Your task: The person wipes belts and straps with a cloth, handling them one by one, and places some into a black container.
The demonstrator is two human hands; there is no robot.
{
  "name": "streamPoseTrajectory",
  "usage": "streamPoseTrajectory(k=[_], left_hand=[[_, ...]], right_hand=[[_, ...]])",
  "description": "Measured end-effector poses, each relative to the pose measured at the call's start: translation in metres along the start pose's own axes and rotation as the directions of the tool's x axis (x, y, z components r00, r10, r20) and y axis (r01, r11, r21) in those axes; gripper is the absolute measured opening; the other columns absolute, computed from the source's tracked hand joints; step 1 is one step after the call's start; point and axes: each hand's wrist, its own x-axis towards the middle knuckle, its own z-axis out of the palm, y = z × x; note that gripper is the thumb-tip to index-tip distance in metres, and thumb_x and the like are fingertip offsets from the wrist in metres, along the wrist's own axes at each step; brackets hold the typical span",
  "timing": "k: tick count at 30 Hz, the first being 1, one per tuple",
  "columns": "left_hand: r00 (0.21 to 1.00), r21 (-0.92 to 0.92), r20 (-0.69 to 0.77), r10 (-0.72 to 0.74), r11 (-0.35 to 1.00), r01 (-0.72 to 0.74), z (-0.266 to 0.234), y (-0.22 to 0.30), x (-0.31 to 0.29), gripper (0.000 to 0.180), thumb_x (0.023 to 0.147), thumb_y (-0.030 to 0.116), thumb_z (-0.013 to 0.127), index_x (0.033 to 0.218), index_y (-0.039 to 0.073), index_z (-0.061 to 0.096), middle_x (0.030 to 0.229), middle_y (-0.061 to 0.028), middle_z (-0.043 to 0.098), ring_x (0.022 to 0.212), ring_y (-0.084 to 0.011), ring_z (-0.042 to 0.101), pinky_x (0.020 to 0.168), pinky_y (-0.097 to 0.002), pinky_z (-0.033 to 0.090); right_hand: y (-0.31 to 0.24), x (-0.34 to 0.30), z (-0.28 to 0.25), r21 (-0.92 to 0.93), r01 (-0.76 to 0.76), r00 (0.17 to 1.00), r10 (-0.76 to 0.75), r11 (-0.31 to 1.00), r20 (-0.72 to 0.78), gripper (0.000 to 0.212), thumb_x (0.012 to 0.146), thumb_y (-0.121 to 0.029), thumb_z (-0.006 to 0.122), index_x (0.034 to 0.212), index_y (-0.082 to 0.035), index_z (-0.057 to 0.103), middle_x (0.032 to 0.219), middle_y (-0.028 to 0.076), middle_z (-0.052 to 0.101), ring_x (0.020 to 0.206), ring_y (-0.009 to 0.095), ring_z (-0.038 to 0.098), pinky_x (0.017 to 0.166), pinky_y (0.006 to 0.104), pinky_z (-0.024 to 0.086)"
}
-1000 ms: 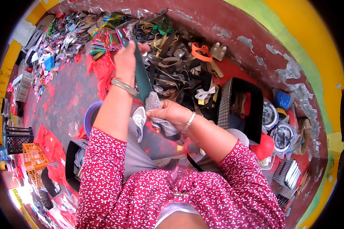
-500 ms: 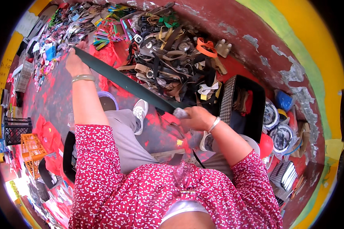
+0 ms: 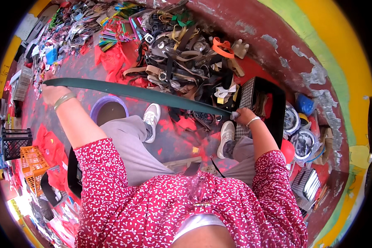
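A long dark green belt (image 3: 144,94) stretches across in front of me, its flat side showing. My left hand (image 3: 56,94) is closed on its far left end. At the other end my right hand (image 3: 246,115) is closed, with a small grey crumpled piece (image 3: 235,115), perhaps a rag, pressed against the belt. Beyond the belt lies a tangled heap of belts (image 3: 177,62) in black, brown and tan, some with metal buckles, and an orange belt (image 3: 223,48) on top.
A purple-rimmed bucket (image 3: 96,111) stands by my left leg. Right of my right hand is a black checkered box (image 3: 282,111) with belts inside. Orange (image 3: 34,159) and black crates (image 3: 16,142) stand at left. Bagged round items (image 3: 304,142) lie along the peeling wall (image 3: 318,82).
My left hand has moved left and nearer, my right hand right and slightly farther. The belt, slanted before, now spans more level and wider between them.
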Motion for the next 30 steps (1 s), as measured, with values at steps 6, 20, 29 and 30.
streamPoseTrajectory(k=[6, 20, 29, 30], left_hand=[[0.962, 0.356, -0.058, 0.265, 0.906, -0.228, -0.024, 0.046, 0.014, 0.032, 0.085, 0.011, 0.035, 0.087, -0.01, 0.059, 0.084, -0.014, 0.062, 0.077, -0.0222, 0.06, 0.063, -0.0308, 0.05], [0.377, 0.068, 0.805, -0.457, 0.703, 0.708, 0.078, 0.01, -0.142, 0.019, 0.085, 0.013, 0.055, 0.1, 0.002, 0.053, 0.092, -0.0151, 0.063, 0.071, -0.0182, 0.06, 0.066, -0.0273, 0.05], [0.072, 0.373, 0.892, -0.447, 0.816, 0.442, 0.1, 0.01, -0.266, 0.027, 0.087, 0.009, 0.05, 0.112, 0.001, 0.055, 0.1, -0.001, 0.057, 0.094, -0.0079, 0.05, 0.084, -0.0222, 0.038], [0.086, 0.217, 0.964, -0.252, 0.932, 0.291, 0.102, 0.009, -0.271, 0.025, 0.087, 0.01, 0.051, 0.11, 0.001, 0.057, 0.101, -0.0013, 0.056, 0.096, -0.0095, 0.049, 0.084, -0.0239, 0.038]], right_hand=[[0.028, 0.0, -0.003, -0.189, -0.023, 0.97, 0.067, 0.982, 0.233, 0.04, 0.062, -0.021, 0.068, 0.098, -0.007, 0.06, 0.094, 0.016, 0.062, 0.089, 0.03, 0.06, 0.077, 0.0364, 0.047], [-0.042, 0.13, -0.063, 0.824, 0.278, 0.841, 0.289, 0.493, -0.457, 0.039, 0.077, -0.015, 0.064, 0.111, -0.002, 0.051, 0.096, 0.007, 0.06, 0.081, 0.016, 0.057, 0.071, 0.0294, 0.046], [-0.205, -0.015, -0.14, 0.811, 0.58, 0.811, -0.151, 0.084, -0.565, 0.031, 0.087, -0.018, 0.054, 0.115, -0.004, 0.052, 0.104, 0.004, 0.059, 0.096, 0.011, 0.054, 0.075, 0.0234, 0.043], [-0.216, -0.034, -0.136, 0.828, 0.56, 0.811, -0.215, 0.015, -0.544, 0.031, 0.088, -0.018, 0.054, 0.115, -0.004, 0.052, 0.105, 0.004, 0.059, 0.096, 0.011, 0.054, 0.078, 0.0218, 0.042]])
